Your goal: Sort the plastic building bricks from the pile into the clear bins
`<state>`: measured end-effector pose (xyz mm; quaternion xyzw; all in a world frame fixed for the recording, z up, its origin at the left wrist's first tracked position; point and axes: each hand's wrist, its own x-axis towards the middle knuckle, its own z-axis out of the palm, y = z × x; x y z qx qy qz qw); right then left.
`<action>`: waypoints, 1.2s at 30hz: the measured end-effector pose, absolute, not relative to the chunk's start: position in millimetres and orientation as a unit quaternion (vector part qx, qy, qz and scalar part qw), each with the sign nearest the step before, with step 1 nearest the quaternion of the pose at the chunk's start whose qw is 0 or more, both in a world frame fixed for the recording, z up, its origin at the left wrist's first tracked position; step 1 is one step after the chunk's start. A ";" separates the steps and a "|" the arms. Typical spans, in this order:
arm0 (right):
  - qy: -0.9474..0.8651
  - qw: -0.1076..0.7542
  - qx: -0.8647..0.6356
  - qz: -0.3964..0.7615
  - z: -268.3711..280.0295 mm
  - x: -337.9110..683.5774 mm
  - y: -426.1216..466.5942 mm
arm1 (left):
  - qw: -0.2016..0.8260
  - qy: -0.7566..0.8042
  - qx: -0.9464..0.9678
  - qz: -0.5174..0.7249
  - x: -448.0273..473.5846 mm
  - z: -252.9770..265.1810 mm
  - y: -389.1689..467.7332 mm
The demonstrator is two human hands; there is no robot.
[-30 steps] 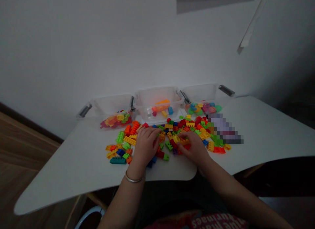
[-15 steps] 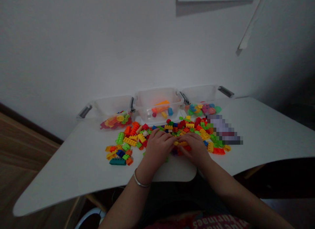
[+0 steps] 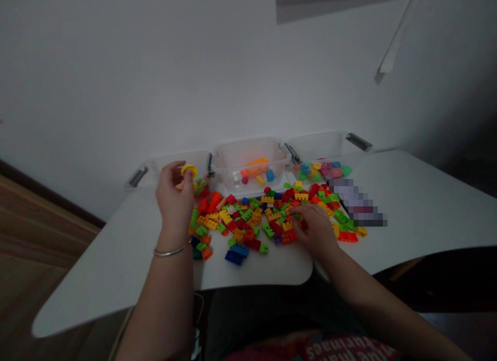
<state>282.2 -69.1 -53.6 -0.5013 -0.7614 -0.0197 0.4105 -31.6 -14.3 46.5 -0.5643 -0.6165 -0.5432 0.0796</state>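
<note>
My left hand [image 3: 174, 198], with a silver bangle at the wrist, is raised at the left clear bin [image 3: 155, 164]. Its thumb and fingers are closed on a yellow round piece [image 3: 189, 170], which shows at the fingertips. My right hand [image 3: 315, 227] rests at the right side of a pile of toy building bricks [image 3: 254, 219]. Its fingers are bent and touch the pile, with thumb and fingers apart and bricks showing between them. Two blue bricks [image 3: 236, 254] lie at the pile's near edge.
A middle clear bin [image 3: 250, 144] holds a few orange, red, blue and yellow pieces. In the right clear bin [image 3: 316, 141] lie several colourful pieces. A blurred-out flat object [image 3: 359, 203] lies right of the pile. The white table [image 3: 419, 206] stands against a wall.
My left hand has left the pile, moving left and up to the left bin with a yellow round piece. My right hand stays at the pile, slightly further right; bricks once covered now show.
</note>
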 end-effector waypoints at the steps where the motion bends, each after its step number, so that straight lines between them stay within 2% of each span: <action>1: -0.758 0.411 -0.506 -0.017 -54.0 282.3 -68.7 | 0.106 -0.624 -0.568 -0.526 -39.2 50.6 -9.6; 6: -0.752 0.414 -0.513 -0.006 -56.1 282.6 -66.7 | 0.176 -0.652 -0.634 -0.377 -58.6 58.5 5.5; 11: -0.752 0.410 -0.516 -0.001 -56.2 282.6 -66.6 | 0.160 -0.697 -0.659 -0.234 -52.9 49.0 12.8; 18: -0.754 0.411 -0.512 -0.005 -56.5 282.8 -66.8 | 0.189 -0.703 -0.665 -0.163 -43.5 39.2 11.9; 27: -0.748 0.374 -0.548 -0.035 -54.6 282.0 -66.6 | 0.193 -0.687 -0.672 -0.198 -47.7 27.6 15.3; 36: -0.736 0.323 -0.592 -0.059 -57.8 281.7 -65.5 | 0.135 -0.665 -0.673 -0.294 -32.5 45.1 -4.1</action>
